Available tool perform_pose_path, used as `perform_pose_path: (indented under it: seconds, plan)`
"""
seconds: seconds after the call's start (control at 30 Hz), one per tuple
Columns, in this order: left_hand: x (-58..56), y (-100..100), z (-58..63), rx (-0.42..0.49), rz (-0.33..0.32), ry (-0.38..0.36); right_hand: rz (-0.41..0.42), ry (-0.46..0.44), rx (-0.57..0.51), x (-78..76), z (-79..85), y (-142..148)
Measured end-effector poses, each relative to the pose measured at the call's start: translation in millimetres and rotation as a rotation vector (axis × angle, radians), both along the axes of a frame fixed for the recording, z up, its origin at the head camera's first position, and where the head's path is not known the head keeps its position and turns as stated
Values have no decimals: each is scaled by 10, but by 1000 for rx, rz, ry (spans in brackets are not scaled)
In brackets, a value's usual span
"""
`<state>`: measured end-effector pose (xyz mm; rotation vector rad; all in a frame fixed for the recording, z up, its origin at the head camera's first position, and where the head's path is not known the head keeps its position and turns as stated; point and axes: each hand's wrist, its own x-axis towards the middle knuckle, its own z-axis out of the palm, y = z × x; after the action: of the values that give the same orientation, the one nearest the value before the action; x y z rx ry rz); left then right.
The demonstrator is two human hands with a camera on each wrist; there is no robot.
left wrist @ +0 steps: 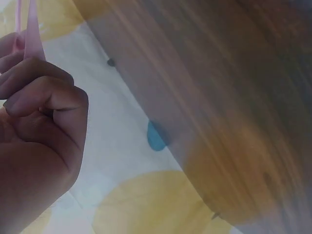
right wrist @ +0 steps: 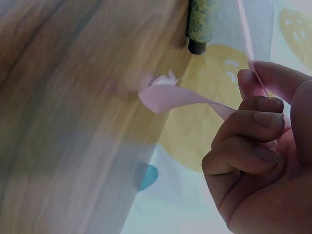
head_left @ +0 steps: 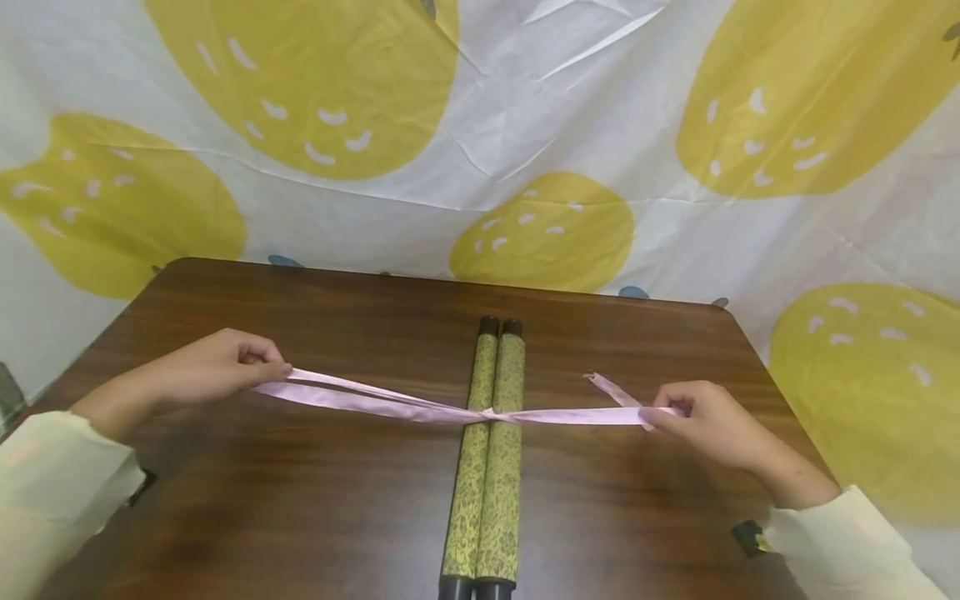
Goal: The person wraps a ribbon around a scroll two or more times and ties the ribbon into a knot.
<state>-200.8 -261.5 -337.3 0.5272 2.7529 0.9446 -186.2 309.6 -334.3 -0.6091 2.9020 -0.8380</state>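
Observation:
Two yellow-green patterned rods [head_left: 474, 492] with black ends lie side by side, probably the rolls of a scroll. A pink ribbon [head_left: 577, 416] crosses them and is knotted or twisted on top. To the left, two strands of it run taut to my left hand [head_left: 213, 367], which pinches them between thumb and fingers. On the other side my right hand [head_left: 705, 421] pinches a single strand, with a loose tail hanging past the fingers. In the right wrist view that ribbon tail [right wrist: 170, 97] dangles over the table, and one rod's black end [right wrist: 197, 47] shows behind.
The rods lie on a dark brown wooden table [head_left: 337, 517] with rounded far corners. Behind it hangs a white cloth [head_left: 360, 196] printed with large yellow fruit, close against the table's far edge. Both wrists wear cream sleeves [head_left: 60, 483] with a dark object under each.

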Motion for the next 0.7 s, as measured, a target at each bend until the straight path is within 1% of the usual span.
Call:
perform_pose_path:
  seconds: [0.13, 0.27, 0.37, 0.47, 0.57, 0.63, 0.7]
  plan:
    - [3, -22, 70, -16, 20, 8, -19, -14, -8, 1, 34, 14]
    - [-17, -50, 128, -22, -1, 36, -27, -31, -8, 5, 36, 26]
    - [-31, -72, 164, -15, 2, 46, -33, -20, 1, 10, 24, 45]
    - [-35, -95, 196, -6, 8, 36, -31, -1, 6, 8, 15, 61]
    - [-38, -111, 229, -12, 12, 33, -18, 0, 4, -4, 6, 67]
    - [-44, -120, 267, -4, 34, 44, -8, 0, 1, -14, -1, 72]
    - [-44, -135, 319, 11, 73, 74, -11, 4, 3, -23, -8, 83]
